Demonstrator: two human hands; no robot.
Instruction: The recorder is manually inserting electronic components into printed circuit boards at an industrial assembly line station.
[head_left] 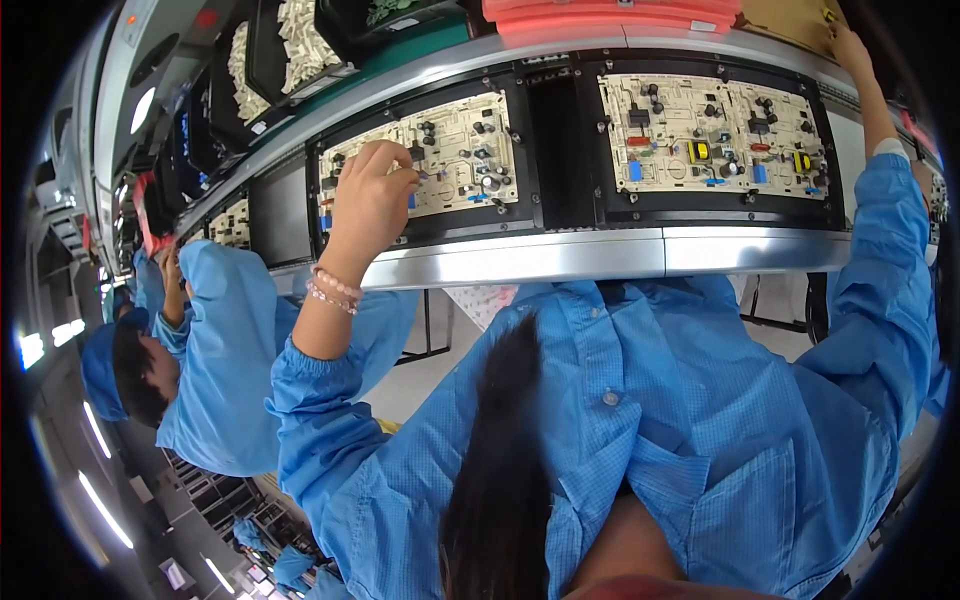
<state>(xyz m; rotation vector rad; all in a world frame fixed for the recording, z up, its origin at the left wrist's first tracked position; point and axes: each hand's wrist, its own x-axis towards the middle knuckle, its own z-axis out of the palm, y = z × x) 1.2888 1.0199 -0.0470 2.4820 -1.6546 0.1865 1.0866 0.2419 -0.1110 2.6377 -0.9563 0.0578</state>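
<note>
My left hand point(375, 195) is over the left circuit board point(465, 150), fingers bent and pinched together low on its surface. Whatever lies between those fingertips is hidden. That pale board carries black, blue and silver parts and sits in a black frame. At the upper right, my right hand point(852, 48) reaches over a brown cardboard tray point(785, 22), its fingertips closed at a small yellow-and-black transformer point(829, 14). In another frame to the right, a pair of joined boards point(680, 125) bears yellow transformers, blue blocks and dark cylinders.
Both frames rest on a rail with a silver front edge point(590, 258). Beyond it are stacked pink trays point(610, 14) and black bins point(335, 75), some filled with pale parts. A co-worker in a blue smock point(230, 350) works close on my left.
</note>
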